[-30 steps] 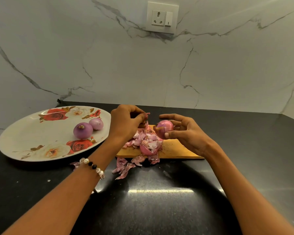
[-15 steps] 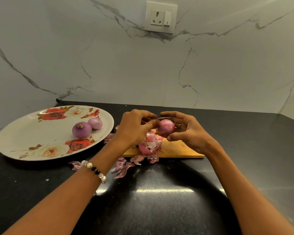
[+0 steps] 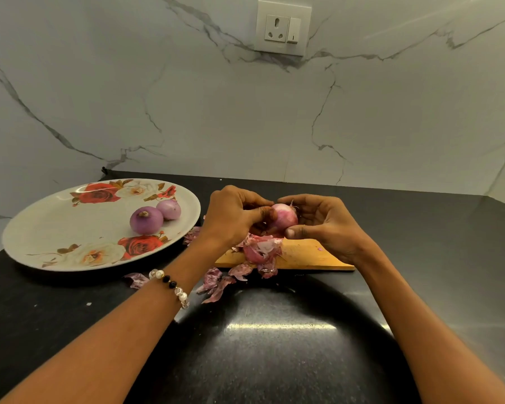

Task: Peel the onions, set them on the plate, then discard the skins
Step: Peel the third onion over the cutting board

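The onion [image 3: 285, 218] sits above the chopping board [image 3: 306, 256], cupped in the right hand [image 3: 324, 223] while the left hand [image 3: 233, 215] pinches its skin. It looks light, firm and slick; lift papery edges near the tip. The plate [image 3: 41, 228] holds two peeled onions [image 3: 145, 220]; skins [image 3: 258, 250] litter board and worktop [image 3: 274, 345].

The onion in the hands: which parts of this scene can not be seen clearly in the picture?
- Head view: the held onion, its left side hidden by the left hand.
- The right hand fingers, behind the onion.
- The cutting board, left end under the skins.
- Both elbows, cut off by the bottom edge.
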A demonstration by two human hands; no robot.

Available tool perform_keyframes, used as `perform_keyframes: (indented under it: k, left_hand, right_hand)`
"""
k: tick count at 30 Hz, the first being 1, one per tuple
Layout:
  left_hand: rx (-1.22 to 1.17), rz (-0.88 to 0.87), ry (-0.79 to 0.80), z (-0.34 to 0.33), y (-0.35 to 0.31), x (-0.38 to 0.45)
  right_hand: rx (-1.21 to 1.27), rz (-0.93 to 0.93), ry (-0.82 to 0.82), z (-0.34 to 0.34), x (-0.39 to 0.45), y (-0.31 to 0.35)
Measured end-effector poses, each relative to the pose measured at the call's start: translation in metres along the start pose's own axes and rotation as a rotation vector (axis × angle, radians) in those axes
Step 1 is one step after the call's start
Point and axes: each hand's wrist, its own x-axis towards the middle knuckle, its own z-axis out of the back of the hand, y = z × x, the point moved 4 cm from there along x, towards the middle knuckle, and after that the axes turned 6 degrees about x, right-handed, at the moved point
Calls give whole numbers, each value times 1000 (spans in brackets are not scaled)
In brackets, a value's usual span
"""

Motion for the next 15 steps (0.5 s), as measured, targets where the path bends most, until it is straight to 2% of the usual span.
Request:
perform_keyframes:
  k: [5, 8, 12, 15]
  left_hand:
    - [11, -26, -57, 0, 2, 0]
    - [-17, -12, -69, 2, 3, 1]
    - [-124, -47, 64, 4, 0, 5]
    - [-27, -140, 165, 5, -1, 7]
  right_hand:
    - [44, 8, 11, -1, 1, -3]
    - [181, -22, 47, -3, 1, -6]
    - [271, -64, 45, -5, 2, -6]
    - [272, -64, 30, -5, 2, -8]
